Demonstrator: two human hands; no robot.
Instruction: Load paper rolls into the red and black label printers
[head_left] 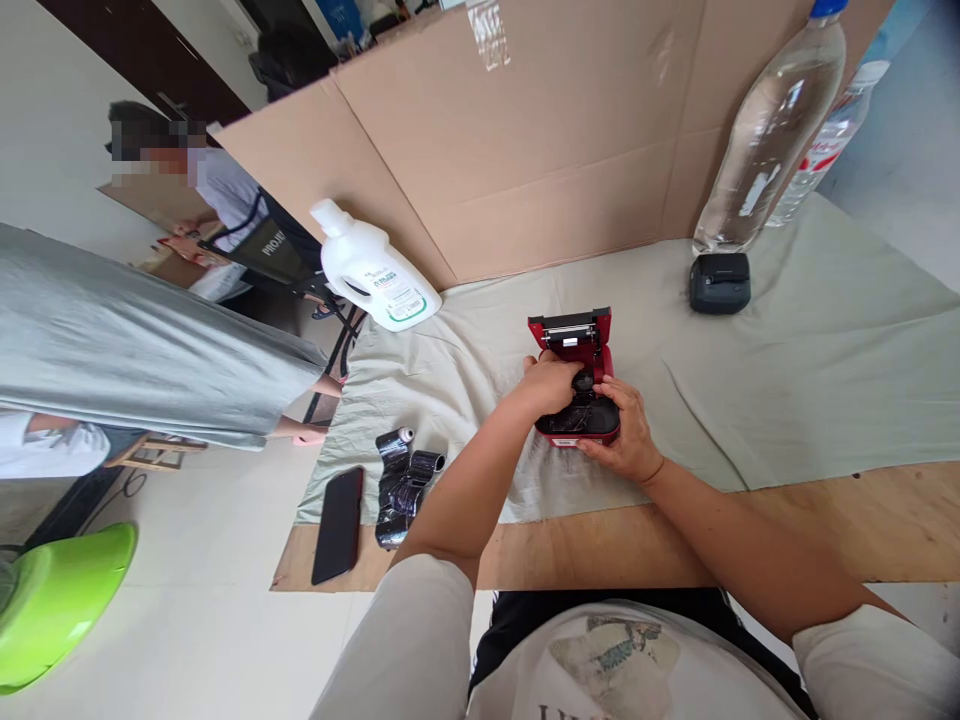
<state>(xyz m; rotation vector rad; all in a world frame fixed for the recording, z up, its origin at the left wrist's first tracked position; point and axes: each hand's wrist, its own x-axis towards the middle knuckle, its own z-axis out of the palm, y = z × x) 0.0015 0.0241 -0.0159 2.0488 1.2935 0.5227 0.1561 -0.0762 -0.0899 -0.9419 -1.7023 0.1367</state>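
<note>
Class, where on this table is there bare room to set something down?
The widest patch is the cloth right of the red case, in front of the black box. A smaller one lies between the white jug and the case. The left hand and right hand crowd the case; a phone and dark film, the front left; two bottles, the back right.

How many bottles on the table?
3. White handled bottle at left, near the cardboard; large blue-capped bottle at right; smaller clear bottle partly hidden behind it. More could be hidden.
</note>
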